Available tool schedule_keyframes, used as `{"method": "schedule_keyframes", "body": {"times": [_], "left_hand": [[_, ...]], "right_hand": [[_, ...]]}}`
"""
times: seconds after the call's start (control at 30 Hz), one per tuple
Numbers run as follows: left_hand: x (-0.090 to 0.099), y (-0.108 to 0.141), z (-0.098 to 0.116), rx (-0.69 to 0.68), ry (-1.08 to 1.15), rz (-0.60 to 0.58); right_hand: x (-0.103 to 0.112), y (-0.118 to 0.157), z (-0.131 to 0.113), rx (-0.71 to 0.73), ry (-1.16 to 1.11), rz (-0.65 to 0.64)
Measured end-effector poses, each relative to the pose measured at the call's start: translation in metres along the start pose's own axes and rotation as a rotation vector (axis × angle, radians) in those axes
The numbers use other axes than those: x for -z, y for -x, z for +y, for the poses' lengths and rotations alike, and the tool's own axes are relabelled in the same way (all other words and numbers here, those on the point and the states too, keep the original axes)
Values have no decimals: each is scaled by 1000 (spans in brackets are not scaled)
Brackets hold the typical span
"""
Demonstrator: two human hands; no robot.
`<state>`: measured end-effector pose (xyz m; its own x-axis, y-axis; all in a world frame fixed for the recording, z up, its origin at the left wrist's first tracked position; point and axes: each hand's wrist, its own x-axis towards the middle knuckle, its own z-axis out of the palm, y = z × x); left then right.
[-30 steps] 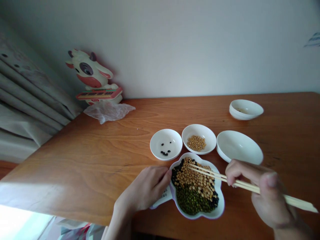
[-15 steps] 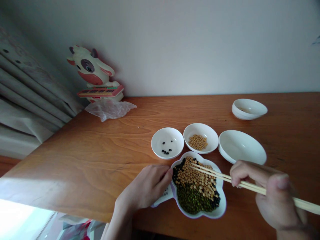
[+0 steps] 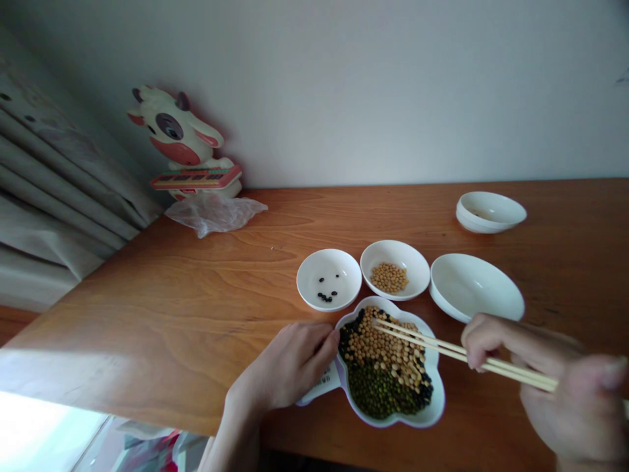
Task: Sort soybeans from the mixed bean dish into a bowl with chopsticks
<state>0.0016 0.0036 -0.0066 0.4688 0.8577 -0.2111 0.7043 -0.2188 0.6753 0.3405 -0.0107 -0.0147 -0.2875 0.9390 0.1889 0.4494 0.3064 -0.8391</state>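
My left hand (image 3: 295, 360) grips the white flower-shaped dish (image 3: 439, 387) at its left rim, beside the handle. In that dish lie yellow soybeans (image 3: 388, 347), green mung beans (image 3: 378, 393) and black beans (image 3: 350, 337). My right hand (image 3: 545, 387) is closed around a pair of wooden chopsticks (image 3: 457, 354), whose tips touch the soybeans near the dish's upper part. Whether a bean sits between the tips I cannot tell. Behind the dish stand a white bowl (image 3: 309, 269) with several black beans and another white bowl (image 3: 417, 262) with soybeans.
A larger white bowl (image 3: 476, 288) stands to the right, beyond my right hand. Farther back is another white bowl (image 3: 491, 213) with a little something in it. A cow-shaped toy keyboard (image 3: 196, 177) and a crumpled plastic bag (image 3: 216, 213) lie at the back left, near a curtain (image 3: 63, 203).
My right hand has shifted a little to the right and its thumb has moved outward. The chopstick tips stay among the soybeans. The left hand keeps its hold on the dish.
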Motion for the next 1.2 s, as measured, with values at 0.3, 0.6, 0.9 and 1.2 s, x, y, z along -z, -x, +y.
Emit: {"method": "schedule_keyframes", "body": {"times": [0.3, 0.6, 0.9, 1.2], "left_hand": [[1, 1, 2, 3, -2, -5], [0, 3, 2, 19, -20, 7], [0, 4, 0, 27, -39, 1], [1, 3, 2, 26, -17, -19]], "right_hand": [[-6, -3, -5, 57, -77, 42], [-8, -6, -10, 11, -133, 16], [-7, -6, -14, 0, -151, 2], [-4, -8, -12, 24, -110, -30]]}}
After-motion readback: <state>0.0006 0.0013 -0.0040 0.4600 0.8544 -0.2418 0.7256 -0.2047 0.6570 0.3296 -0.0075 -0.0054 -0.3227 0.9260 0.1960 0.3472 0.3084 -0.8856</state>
